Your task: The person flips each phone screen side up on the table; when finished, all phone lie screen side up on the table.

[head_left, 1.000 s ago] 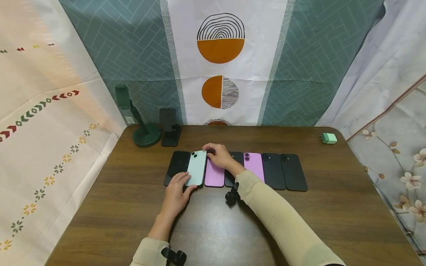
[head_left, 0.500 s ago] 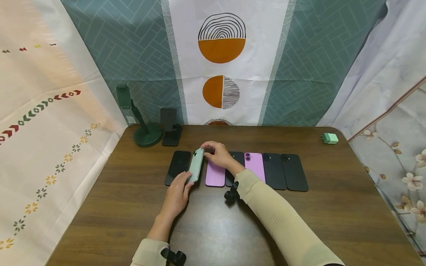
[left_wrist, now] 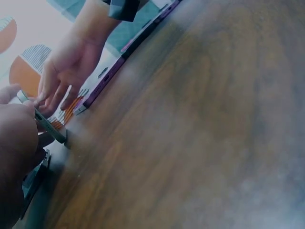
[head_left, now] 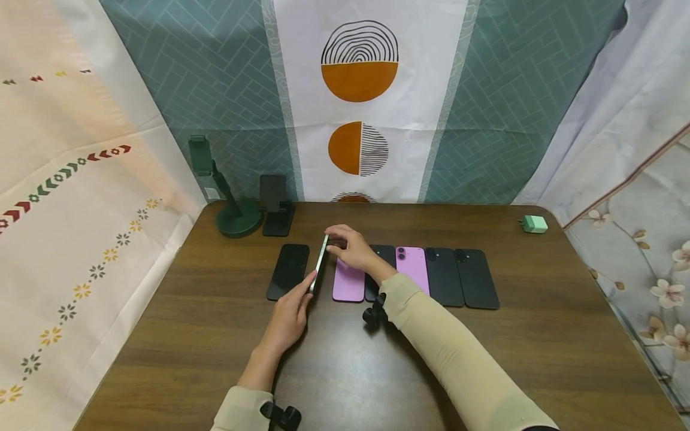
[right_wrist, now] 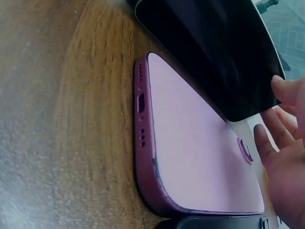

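A green phone [head_left: 319, 264] stands tipped up on its long side between the two hands, in the gap between a black phone [head_left: 288, 272] and a pink phone [head_left: 348, 282]. From the head view it is nearly edge-on, a thin, pale, bright strip slanting up and away to the right. From the right wrist, its screen [right_wrist: 214, 57] shows dark and glossy, unlit, with rounded corners and a narrow pale rim; the screen side leans toward the pink phone. From the left wrist, its near end is a muted green edge with small dark openings. Whether its lower long side touches the table [head_left: 350, 371] is hard to tell.

The left hand [head_left: 287, 314] pinches the near end, fingers to the left of it, thumb partly hidden. The right hand [head_left: 353, 250] pinches the far end, its thumb on the screen side near the corner; its other fingers are curved and partly hidden behind the phone.

The pink phone lies flat just right of the green one, back up, with a glossy pale back, a deeper pink frame, a port in its near end and a raised camera [right_wrist: 245, 150] at the far end. Beyond it, a dark phone partly under the right arm, a second pink phone [head_left: 412, 269] and two dark phones continue the row.
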`<state>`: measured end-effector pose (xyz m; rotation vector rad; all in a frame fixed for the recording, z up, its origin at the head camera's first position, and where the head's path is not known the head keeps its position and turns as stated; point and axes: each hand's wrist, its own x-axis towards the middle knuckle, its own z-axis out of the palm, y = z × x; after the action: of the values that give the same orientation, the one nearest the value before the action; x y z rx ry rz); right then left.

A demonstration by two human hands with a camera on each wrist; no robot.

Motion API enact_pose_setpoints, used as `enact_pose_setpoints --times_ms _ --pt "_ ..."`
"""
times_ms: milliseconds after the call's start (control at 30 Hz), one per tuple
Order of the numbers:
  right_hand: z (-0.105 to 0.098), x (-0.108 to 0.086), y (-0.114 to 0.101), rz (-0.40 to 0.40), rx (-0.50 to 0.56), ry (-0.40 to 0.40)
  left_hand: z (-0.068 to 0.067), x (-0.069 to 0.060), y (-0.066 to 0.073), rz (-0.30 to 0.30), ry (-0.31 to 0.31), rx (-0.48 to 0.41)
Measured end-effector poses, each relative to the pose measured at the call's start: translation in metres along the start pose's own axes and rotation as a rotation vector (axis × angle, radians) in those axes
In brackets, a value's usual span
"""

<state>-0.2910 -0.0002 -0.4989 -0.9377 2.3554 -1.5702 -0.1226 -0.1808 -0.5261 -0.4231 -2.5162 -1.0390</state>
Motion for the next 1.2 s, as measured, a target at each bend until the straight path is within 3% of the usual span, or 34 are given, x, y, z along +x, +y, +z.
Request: enact_pose_setpoints --times_ms 133,300,500,700,933,1200 --pt "-0.001 0.0 0.002 0.02 -0.062 -0.026 0.0 0.001 0.0 0.056 0.033 -0.019" --pt "0.001 0.0 0.002 0.032 -0.152 -0.059 -0.002 0.003 0.002 0.056 0.049 -0.048" --pt "0.002 0.0 0.001 0.041 -0.238 -0.11 -0.005 0.005 0.002 0.07 0.132 -0.004" --pt "0.001 0.001 0.005 0.014 -0.287 -0.141 -0.01 0.006 -0.004 0.024 0.152 -0.005" --pt "0.0 0.002 0.008 -0.003 -0.331 -0.15 -0.015 0.009 -0.006 -0.046 0.084 -0.043" --pt "0.0 0.002 0.011 -0.012 -0.38 -0.169 -0.014 0.007 -0.005 -0.123 0.078 0.1"
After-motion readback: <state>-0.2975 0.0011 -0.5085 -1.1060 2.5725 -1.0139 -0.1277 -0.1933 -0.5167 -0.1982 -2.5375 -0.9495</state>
